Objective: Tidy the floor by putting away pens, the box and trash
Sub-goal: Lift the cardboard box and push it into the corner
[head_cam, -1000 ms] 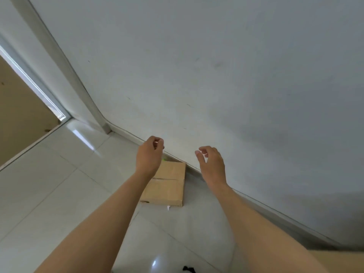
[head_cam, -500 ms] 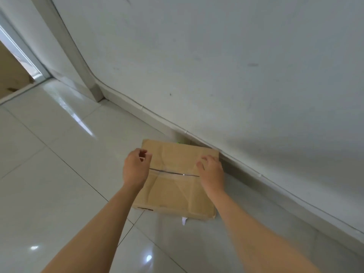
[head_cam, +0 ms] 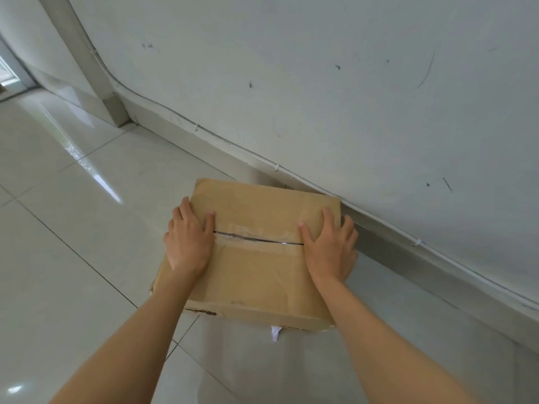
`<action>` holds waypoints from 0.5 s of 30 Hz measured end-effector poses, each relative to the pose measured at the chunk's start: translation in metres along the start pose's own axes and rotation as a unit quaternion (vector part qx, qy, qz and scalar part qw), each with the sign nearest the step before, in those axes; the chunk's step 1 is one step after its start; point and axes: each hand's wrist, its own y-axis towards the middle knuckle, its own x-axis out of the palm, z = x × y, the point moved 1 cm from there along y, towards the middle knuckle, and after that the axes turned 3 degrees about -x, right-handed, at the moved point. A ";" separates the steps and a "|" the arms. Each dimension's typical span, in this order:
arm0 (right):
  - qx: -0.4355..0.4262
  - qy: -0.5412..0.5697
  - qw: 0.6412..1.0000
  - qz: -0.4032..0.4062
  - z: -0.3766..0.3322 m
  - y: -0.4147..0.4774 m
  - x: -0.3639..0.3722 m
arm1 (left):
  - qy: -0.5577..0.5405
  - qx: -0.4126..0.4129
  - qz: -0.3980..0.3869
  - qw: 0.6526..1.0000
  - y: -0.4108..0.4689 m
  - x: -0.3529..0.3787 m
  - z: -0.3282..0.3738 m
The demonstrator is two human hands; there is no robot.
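A flat brown cardboard box lies on the white tiled floor, close to the wall's skirting. Its top flaps meet in a taped seam across the middle. My left hand grips the box's left side, thumb on top and fingers wrapped over the edge. At the right side my right hand holds it the same way, fingers curled over the right edge. A small white scrap of paper pokes out from under the box's near edge. No pens are in view.
A grey-white wall with a skirting and a thin cable clipped along it runs diagonally behind the box. A wall corner post stands at the far left. Glossy floor tiles stretch to the left and front.
I have come closer to the box. Both hands moved from hovering above its top to clasping its left and right sides.
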 end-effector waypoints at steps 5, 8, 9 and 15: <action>0.055 0.022 0.995 -0.076 0.001 -0.007 -0.003 | 0.055 -0.016 0.003 0.998 -0.003 0.002 -0.001; 0.073 0.023 0.997 -0.030 0.003 -0.007 -0.002 | 0.040 -0.020 -0.019 0.999 0.003 -0.002 -0.007; 0.078 0.026 0.996 -0.017 0.004 -0.006 -0.001 | 0.036 -0.024 -0.026 0.999 0.006 -0.004 -0.009; 0.051 0.022 0.998 -0.027 0.005 -0.007 0.000 | 0.059 -0.002 -0.045 0.997 0.005 -0.005 -0.019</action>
